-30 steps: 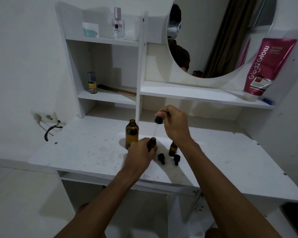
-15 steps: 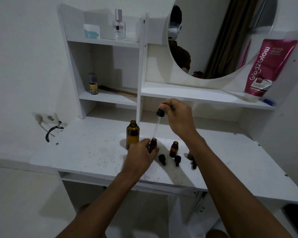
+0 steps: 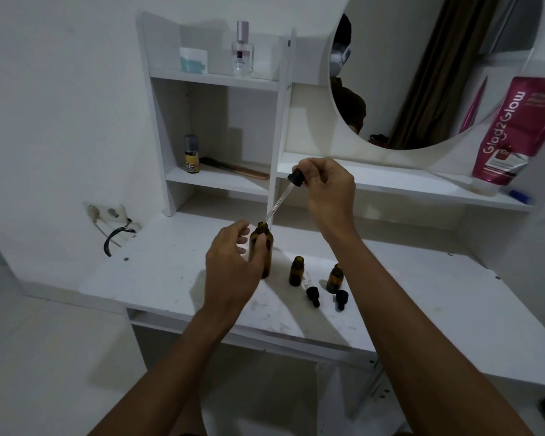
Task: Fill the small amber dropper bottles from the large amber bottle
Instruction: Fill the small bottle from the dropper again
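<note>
The large amber bottle (image 3: 262,247) stands open on the white desk (image 3: 170,272). My left hand (image 3: 233,269) grips its body from the left. My right hand (image 3: 326,190) pinches the black bulb of a glass dropper (image 3: 285,193), whose tip hangs just above the large bottle's mouth. Two small amber dropper bottles stand open to the right: one (image 3: 297,271) near the large bottle, the other (image 3: 335,277) further right. Two black dropper caps (image 3: 312,295) (image 3: 341,298) lie on the desk in front of them.
Shelves rise behind the desk, holding a perfume bottle (image 3: 242,51), a small spray can (image 3: 191,154) and a comb (image 3: 236,169). A pink tube (image 3: 510,133) leans at the right under a round mirror (image 3: 428,67). A wall socket with a cable (image 3: 114,228) is at left.
My left hand let go of the small bottle and took hold of the large one. My right hand carried the dropper left, from over the small bottle to over the large bottle's mouth.
</note>
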